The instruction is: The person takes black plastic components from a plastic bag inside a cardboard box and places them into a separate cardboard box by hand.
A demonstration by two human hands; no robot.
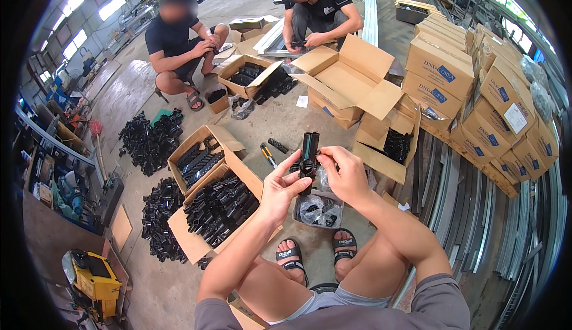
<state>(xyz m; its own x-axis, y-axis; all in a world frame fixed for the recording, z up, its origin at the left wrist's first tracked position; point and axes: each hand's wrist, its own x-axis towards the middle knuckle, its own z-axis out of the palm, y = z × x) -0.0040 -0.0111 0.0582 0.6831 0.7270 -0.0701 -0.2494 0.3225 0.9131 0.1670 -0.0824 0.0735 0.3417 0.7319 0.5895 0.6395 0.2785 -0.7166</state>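
In front of me, a black tube-shaped part [309,148] with a wider clamp-like middle stands upright between my hands. My left hand [283,187] grips its lower portion, thumb across the front. Against its right side my right hand [345,175] has thumb and fingers pinched together; whether a small piece sits between them is hidden. Below the hands is a small box [296,215] with a clear plastic bag [319,212] and small black pieces. A tool with orange-and-black handles [268,155] lies on the floor beyond my left hand, beside a short black part [277,145].
Left of me, an open carton [179,225] holds many black parts, with black heaps [161,220] beside it. Two people [179,44] [316,14] crouch ahead near open cartons [351,79]. Stacked boxes [441,73] and long metal profiles [453,205] line the right.
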